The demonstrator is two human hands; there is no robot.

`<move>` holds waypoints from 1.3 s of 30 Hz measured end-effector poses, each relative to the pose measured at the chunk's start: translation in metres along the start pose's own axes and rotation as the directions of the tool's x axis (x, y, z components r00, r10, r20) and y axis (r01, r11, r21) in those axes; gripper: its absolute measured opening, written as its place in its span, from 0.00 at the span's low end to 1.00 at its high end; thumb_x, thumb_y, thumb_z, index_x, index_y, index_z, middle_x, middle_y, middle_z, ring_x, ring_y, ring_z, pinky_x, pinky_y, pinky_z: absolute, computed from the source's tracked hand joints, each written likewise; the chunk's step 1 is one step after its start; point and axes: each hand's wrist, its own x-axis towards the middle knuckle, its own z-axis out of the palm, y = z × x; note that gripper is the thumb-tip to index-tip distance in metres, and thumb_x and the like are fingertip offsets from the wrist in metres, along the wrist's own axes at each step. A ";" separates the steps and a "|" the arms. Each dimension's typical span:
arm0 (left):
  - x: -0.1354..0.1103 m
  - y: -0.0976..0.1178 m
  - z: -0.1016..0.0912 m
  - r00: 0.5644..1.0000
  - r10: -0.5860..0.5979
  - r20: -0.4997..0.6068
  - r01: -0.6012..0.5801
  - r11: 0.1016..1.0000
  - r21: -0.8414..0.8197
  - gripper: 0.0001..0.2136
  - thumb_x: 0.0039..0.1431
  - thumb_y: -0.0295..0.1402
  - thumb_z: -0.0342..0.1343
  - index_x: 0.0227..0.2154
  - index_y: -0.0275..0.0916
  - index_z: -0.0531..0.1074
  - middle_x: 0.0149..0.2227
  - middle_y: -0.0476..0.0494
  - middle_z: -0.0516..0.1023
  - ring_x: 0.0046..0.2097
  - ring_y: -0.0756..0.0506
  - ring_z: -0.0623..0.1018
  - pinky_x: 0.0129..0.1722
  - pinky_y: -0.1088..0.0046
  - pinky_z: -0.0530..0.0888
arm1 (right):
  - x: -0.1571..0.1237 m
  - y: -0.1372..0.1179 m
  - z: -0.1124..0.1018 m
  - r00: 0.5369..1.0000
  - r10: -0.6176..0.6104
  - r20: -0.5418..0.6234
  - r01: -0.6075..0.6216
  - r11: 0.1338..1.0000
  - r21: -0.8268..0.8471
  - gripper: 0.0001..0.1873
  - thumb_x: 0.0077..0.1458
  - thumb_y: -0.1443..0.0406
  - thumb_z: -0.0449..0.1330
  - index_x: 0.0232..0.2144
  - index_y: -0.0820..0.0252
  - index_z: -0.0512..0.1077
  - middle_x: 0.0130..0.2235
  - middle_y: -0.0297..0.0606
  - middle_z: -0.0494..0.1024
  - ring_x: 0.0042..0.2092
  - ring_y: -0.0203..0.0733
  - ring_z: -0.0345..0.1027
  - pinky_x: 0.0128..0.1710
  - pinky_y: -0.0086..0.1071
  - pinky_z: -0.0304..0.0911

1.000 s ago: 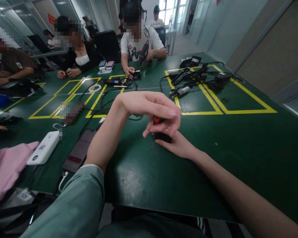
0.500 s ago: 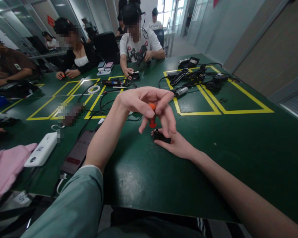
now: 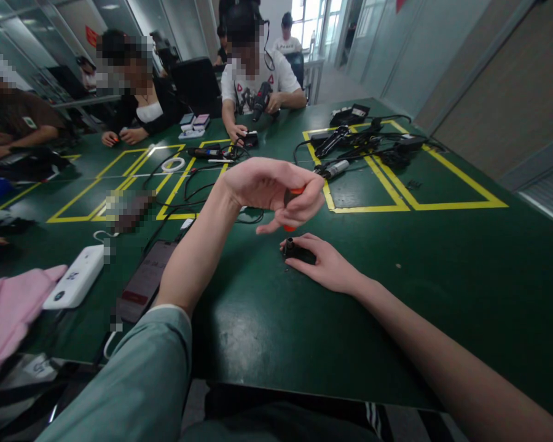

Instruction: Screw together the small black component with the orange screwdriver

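Note:
My left hand (image 3: 276, 190) hovers above the green table (image 3: 442, 288), fingers curled around a small orange-handled tool (image 3: 291, 195) whose tip points down. Just below it my right hand (image 3: 325, 264) rests on the table and pinches a small black part (image 3: 295, 250) with a round socket on top. The orange tool is lifted a little clear of the black part.
A phone (image 3: 142, 282) and a white power bank (image 3: 74, 281) lie to my left, with a pink cloth (image 3: 9, 313) beyond. Cables, black tools and a silver cylinder (image 3: 336, 169) fill the yellow-taped squares ahead. Several other people sit around the far side.
My left hand has lifted the orange tool up off the black part and closed more tightly around it. My right hand stays on the black part.

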 end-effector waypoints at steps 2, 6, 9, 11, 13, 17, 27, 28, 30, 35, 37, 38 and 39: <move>0.000 0.004 0.002 0.991 -0.008 0.131 0.013 0.999 -0.036 0.23 0.49 0.57 0.63 0.30 0.41 0.69 0.32 0.34 0.79 0.40 0.33 0.82 0.23 0.64 0.81 | 0.000 0.000 0.001 1.000 -0.003 -0.008 0.003 1.000 0.013 0.15 0.63 0.59 0.64 0.50 0.57 0.78 0.48 0.44 0.83 0.51 0.51 0.77 0.57 0.50 0.71; -0.001 0.009 0.004 0.985 0.002 0.172 -0.004 1.000 0.015 0.24 0.46 0.52 0.70 0.34 0.42 0.67 0.37 0.36 0.82 0.44 0.36 0.84 0.28 0.68 0.82 | 0.000 0.001 0.002 1.000 -0.006 -0.015 0.006 1.000 0.026 0.15 0.62 0.59 0.64 0.49 0.56 0.79 0.48 0.44 0.83 0.51 0.52 0.77 0.56 0.50 0.71; -0.001 0.013 0.010 0.997 0.038 0.072 -0.046 0.994 0.104 0.25 0.46 0.48 0.73 0.33 0.42 0.63 0.34 0.41 0.83 0.41 0.40 0.84 0.31 0.70 0.82 | 0.000 0.002 0.002 1.000 -0.012 -0.017 0.012 0.999 0.029 0.15 0.62 0.59 0.64 0.49 0.58 0.79 0.48 0.45 0.83 0.50 0.52 0.77 0.56 0.50 0.71; -0.002 0.018 0.018 0.998 0.052 -0.028 -0.046 0.983 0.176 0.22 0.51 0.46 0.71 0.32 0.43 0.63 0.31 0.43 0.82 0.37 0.42 0.84 0.31 0.71 0.81 | 0.001 0.002 0.002 1.000 -0.018 -0.021 0.019 0.999 0.030 0.15 0.62 0.59 0.64 0.48 0.58 0.79 0.48 0.45 0.83 0.50 0.52 0.77 0.56 0.50 0.71; -0.004 0.023 0.026 0.994 0.072 -0.082 -0.050 0.967 0.250 0.18 0.57 0.45 0.68 0.34 0.43 0.65 0.30 0.46 0.81 0.34 0.44 0.84 0.31 0.72 0.80 | 0.001 0.002 0.002 0.999 -0.024 -0.023 0.024 0.999 0.028 0.13 0.62 0.59 0.64 0.47 0.57 0.79 0.48 0.44 0.83 0.51 0.52 0.77 0.56 0.50 0.71; -0.013 0.036 0.044 0.986 0.141 -0.084 -0.085 0.878 0.471 0.10 0.63 0.38 0.61 0.45 0.44 0.71 0.32 0.49 0.80 0.33 0.47 0.81 0.34 0.72 0.78 | 0.001 0.002 0.003 1.000 -0.010 -0.013 0.010 1.000 0.020 0.13 0.63 0.60 0.64 0.48 0.56 0.79 0.48 0.43 0.83 0.51 0.51 0.77 0.55 0.50 0.71; -0.021 0.036 0.074 0.859 0.310 -0.407 0.242 0.455 0.857 0.06 0.65 0.31 0.58 0.32 0.37 0.77 0.36 0.42 0.77 0.38 0.45 0.77 0.37 0.71 0.71 | 0.005 -0.004 0.003 1.000 0.007 0.004 -0.006 0.999 -0.034 0.13 0.61 0.62 0.65 0.47 0.60 0.78 0.44 0.44 0.82 0.48 0.50 0.75 0.52 0.47 0.71; -0.019 0.034 0.076 0.833 0.323 -0.450 0.297 0.424 0.855 0.06 0.66 0.31 0.57 0.33 0.37 0.77 0.36 0.42 0.76 0.38 0.45 0.77 0.37 0.71 0.70 | 0.005 -0.004 0.003 1.000 0.012 0.005 -0.012 0.999 -0.036 0.13 0.61 0.62 0.65 0.47 0.60 0.78 0.44 0.44 0.82 0.47 0.50 0.75 0.51 0.46 0.71; -0.016 0.030 0.082 0.783 0.338 -0.523 0.396 0.378 0.837 0.05 0.67 0.33 0.57 0.36 0.38 0.76 0.36 0.42 0.76 0.38 0.44 0.78 0.36 0.71 0.70 | 0.005 -0.005 0.003 1.000 0.013 0.000 -0.013 0.999 -0.037 0.12 0.61 0.63 0.65 0.46 0.60 0.79 0.43 0.44 0.82 0.46 0.49 0.75 0.50 0.45 0.71; -0.019 0.031 0.098 0.731 0.374 -0.571 0.459 0.350 0.817 0.08 0.63 0.30 0.55 0.45 0.39 0.72 0.44 0.40 0.75 0.41 0.43 0.77 0.34 0.72 0.71 | 0.006 -0.001 0.007 0.999 -0.031 -0.034 0.031 0.999 -0.012 0.09 0.60 0.63 0.66 0.43 0.57 0.79 0.42 0.42 0.82 0.46 0.48 0.75 0.50 0.45 0.71; -0.023 0.032 0.101 0.746 0.372 -0.553 0.428 0.368 0.825 0.11 0.61 0.28 0.54 0.47 0.39 0.70 0.47 0.39 0.73 0.41 0.43 0.77 0.34 0.71 0.71 | 0.006 0.001 0.009 0.998 -0.037 -0.054 0.037 0.999 0.001 0.09 0.60 0.63 0.66 0.43 0.57 0.80 0.42 0.41 0.82 0.45 0.48 0.75 0.49 0.43 0.71; -0.024 0.030 0.101 0.758 0.372 -0.535 0.400 0.382 0.833 0.11 0.61 0.27 0.53 0.47 0.39 0.70 0.48 0.38 0.73 0.40 0.44 0.76 0.34 0.71 0.72 | 0.007 0.002 0.010 0.997 -0.035 -0.062 0.035 0.999 0.001 0.10 0.60 0.62 0.67 0.44 0.57 0.80 0.42 0.40 0.82 0.45 0.47 0.75 0.48 0.43 0.71; -0.024 0.028 0.102 0.771 0.379 -0.511 0.362 0.399 0.842 0.11 0.62 0.26 0.51 0.47 0.39 0.69 0.48 0.38 0.73 0.39 0.45 0.76 0.34 0.71 0.72 | 0.007 0.002 0.011 0.997 -0.031 -0.069 0.031 1.000 -0.001 0.10 0.60 0.62 0.67 0.44 0.57 0.80 0.42 0.40 0.82 0.44 0.47 0.75 0.48 0.42 0.71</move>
